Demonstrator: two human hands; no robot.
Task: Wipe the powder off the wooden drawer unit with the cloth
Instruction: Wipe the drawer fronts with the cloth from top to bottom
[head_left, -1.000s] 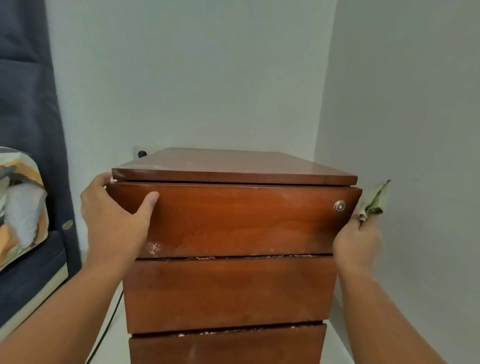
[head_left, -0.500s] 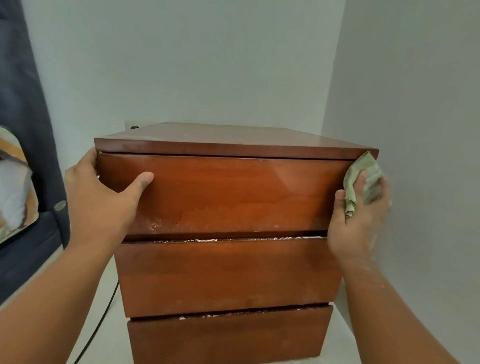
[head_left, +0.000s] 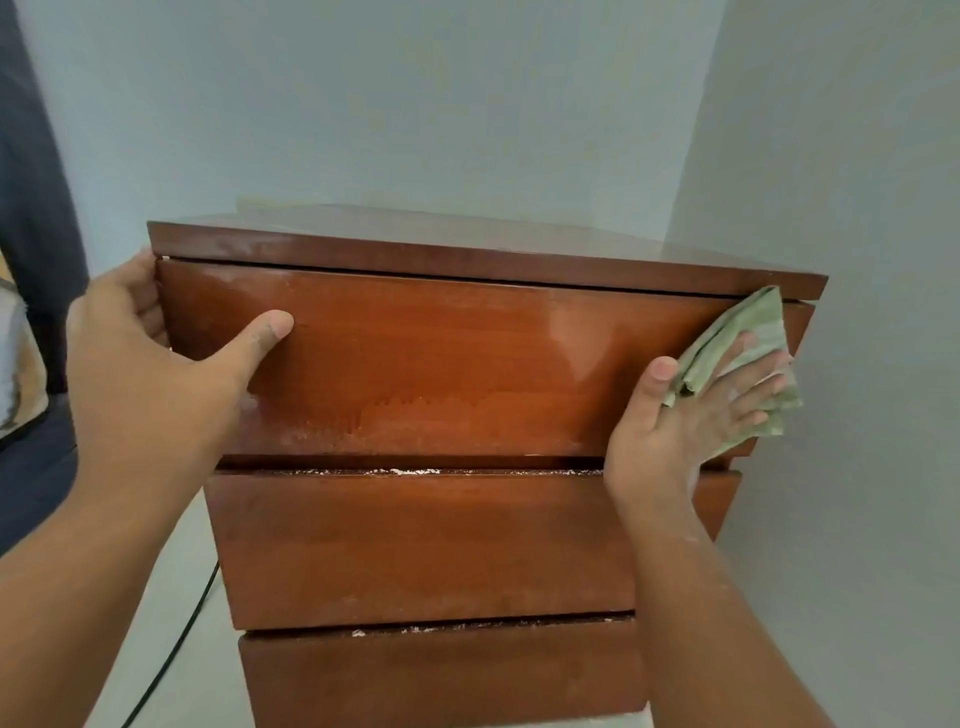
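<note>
The unit (head_left: 415, 545) fills the centre, 3 drawers facing the camera. The left hand (head_left: 156, 374) grasps the top drawer (head_left: 441, 353) at its 9 o'clock edge, thumb on the front, fingers round the side. At 3 o'clock the right hand (head_left: 696, 421), fingers straight and spread, presses the cloth (head_left: 753, 327) flat on that front. Powder (head_left: 410, 415) streaks its 6 o'clock edge and the gaps below.
</note>
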